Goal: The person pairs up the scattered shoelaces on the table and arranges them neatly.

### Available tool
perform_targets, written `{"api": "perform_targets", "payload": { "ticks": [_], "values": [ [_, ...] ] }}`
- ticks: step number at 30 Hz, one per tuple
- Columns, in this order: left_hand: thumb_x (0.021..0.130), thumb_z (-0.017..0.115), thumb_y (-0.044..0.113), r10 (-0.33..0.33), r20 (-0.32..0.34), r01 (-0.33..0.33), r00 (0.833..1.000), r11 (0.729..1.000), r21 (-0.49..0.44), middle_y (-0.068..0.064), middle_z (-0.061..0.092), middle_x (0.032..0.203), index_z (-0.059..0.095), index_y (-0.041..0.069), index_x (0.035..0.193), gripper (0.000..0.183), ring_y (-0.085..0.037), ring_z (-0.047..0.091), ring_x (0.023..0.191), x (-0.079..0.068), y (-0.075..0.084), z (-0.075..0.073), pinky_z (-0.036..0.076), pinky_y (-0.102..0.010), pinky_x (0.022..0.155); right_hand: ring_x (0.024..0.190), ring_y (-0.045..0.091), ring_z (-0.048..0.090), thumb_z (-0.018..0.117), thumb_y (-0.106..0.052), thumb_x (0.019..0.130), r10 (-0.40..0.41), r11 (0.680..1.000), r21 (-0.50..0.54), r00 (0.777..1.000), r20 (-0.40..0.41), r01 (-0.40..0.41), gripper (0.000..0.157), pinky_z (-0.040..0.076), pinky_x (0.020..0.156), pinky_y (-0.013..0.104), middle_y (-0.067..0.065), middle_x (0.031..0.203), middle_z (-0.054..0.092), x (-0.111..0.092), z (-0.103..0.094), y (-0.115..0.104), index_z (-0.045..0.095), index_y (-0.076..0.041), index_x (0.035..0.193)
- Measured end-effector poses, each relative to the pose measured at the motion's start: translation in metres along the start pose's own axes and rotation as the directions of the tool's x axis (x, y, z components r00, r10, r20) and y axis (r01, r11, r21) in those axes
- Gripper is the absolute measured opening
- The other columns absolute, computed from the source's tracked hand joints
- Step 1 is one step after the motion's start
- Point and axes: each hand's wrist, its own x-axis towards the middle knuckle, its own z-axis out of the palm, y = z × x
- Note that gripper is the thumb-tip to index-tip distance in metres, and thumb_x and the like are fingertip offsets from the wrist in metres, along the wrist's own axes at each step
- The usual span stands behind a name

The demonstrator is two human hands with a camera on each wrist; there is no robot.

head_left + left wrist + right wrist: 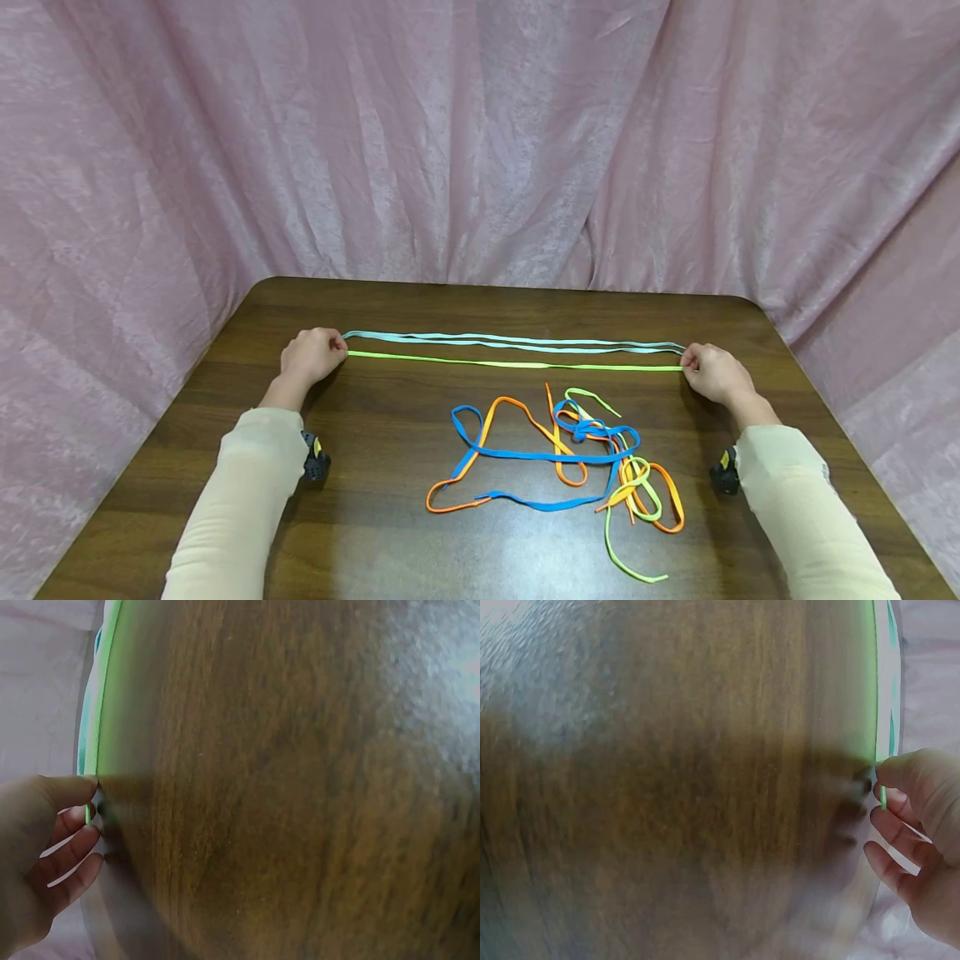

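A yellow-green shoelace [517,365] is stretched nearly straight across the far part of the table. My left hand [313,353] pinches its left end between thumb and finger, and a short green tip pokes out below the pinch in the left wrist view. At the other end my right hand [716,372] pinches the lace the same way, a green tip [883,798] showing under the thumb. Just beyond it lies a light blue shoelace [510,340], doubled into two near-parallel strands, its ends close to both hands.
Nearer the front, a loose tangle holds a blue shoelace [525,455], an orange shoelace [517,402] and another yellow-green shoelace [618,550]. They lie on a dark brown wooden table [390,533]. A pink curtain [450,150] hangs behind and along the sides.
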Motion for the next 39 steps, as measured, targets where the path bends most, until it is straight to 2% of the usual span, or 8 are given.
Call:
{"api": "perform_targets", "payload": {
  "ticks": [10,19,28,33,39],
  "values": [
    [0.083,0.060,0.020,-0.015,0.002,0.015,1.000,1.000,-0.003,-0.001,0.061,0.077,0.063,0.017,0.079,0.006,-0.023,0.055,0.071,0.000,0.001,0.002,0.040,-0.035,0.054,0.073,0.027,0.054,0.056,-0.008,0.078,0.004,1.000,-0.026,1.000,-0.010,-0.004,0.006,0.042,0.061,0.041,0.010,0.080,0.055,0.000,0.002,0.001,0.059,-0.008,0.083],
    [0.083,0.063,0.022,-0.018,0.030,0.019,0.999,1.000,-0.018,-0.001,0.063,0.082,0.066,0.016,0.085,0.007,-0.023,0.058,0.077,-0.002,0.001,0.002,0.042,-0.037,0.057,0.080,0.032,0.056,0.057,-0.010,0.080,0.006,1.000,-0.018,1.000,0.023,-0.006,0.012,0.043,0.066,0.046,0.015,0.089,0.055,-0.001,0.001,-0.001,0.060,-0.007,0.091],
    [0.084,0.064,0.024,0.001,0.039,0.000,0.999,1.000,-0.016,-0.007,0.062,0.097,0.066,0.015,0.096,0.014,-0.028,0.058,0.089,-0.007,0.001,-0.002,0.044,-0.043,0.064,0.092,0.044,0.051,0.054,-0.012,0.084,0.008,0.997,-0.075,0.999,0.041,-0.005,0.020,0.043,0.067,0.054,0.022,0.102,0.052,-0.007,-0.002,-0.008,0.060,-0.005,0.102],
    [0.084,0.064,0.023,0.022,0.013,-0.022,1.000,1.000,-0.008,-0.009,0.059,0.098,0.065,0.014,0.097,0.016,-0.030,0.057,0.089,-0.012,0.002,-0.006,0.044,-0.044,0.064,0.096,0.047,0.047,0.054,-0.012,0.084,-0.007,0.992,-0.128,1.000,0.003,0.007,0.021,0.041,0.069,0.058,0.025,0.106,0.050,-0.010,-0.003,-0.012,0.060,-0.005,0.103],
    [0.082,0.066,0.020,0.101,-0.049,-0.101,0.994,0.995,0.002,-0.008,0.060,0.094,0.065,0.014,0.096,0.016,-0.029,0.059,0.086,-0.017,0.012,-0.011,0.045,-0.046,0.062,0.091,0.044,0.050,0.057,-0.011,0.082,-0.084,0.987,-0.139,0.995,-0.058,0.075,0.016,0.042,0.069,0.055,0.020,0.098,0.054,-0.014,-0.001,-0.020,0.061,-0.006,0.097]
  ]
}}
